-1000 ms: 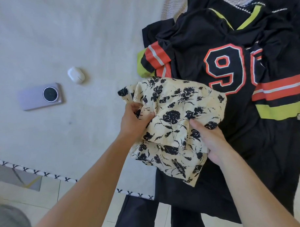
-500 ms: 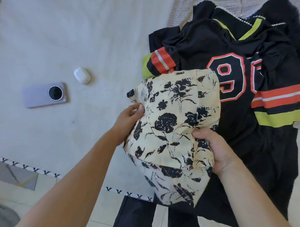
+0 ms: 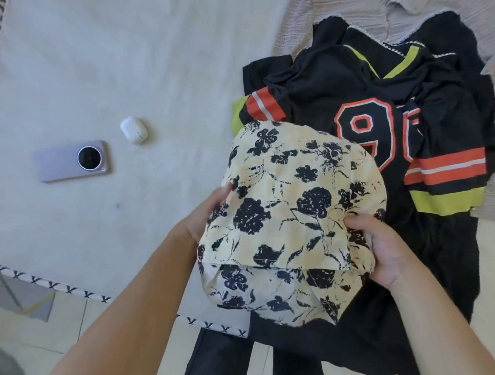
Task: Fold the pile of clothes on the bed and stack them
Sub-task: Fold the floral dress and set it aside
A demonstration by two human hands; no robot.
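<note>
A cream garment with a black flower print (image 3: pixel 290 217) is held up above the bed's near edge, its lower part hanging in folds. My left hand (image 3: pixel 203 216) grips its left edge, fingers hidden behind the cloth. My right hand (image 3: pixel 379 248) holds its right edge with fingers curled round the fabric. Behind it lies the pile: a black jersey (image 3: pixel 383 130) with an orange number, orange stripes and lime trim, on top of other dark clothes. A light grey ribbed garment (image 3: pixel 308 18) lies beneath at the back.
A lilac phone (image 3: pixel 70 161) and a white earbud case (image 3: pixel 134 129) lie on the white bed sheet (image 3: pixel 105 56) to the left. The bed's patterned edge (image 3: pixel 68 289) runs along the bottom, with tiled floor below. Dark trousers hang over the edge.
Both hands have lifted the flower-print garment and spread it wider; it was bunched between them a second ago. The view has shifted slightly toward the right.
</note>
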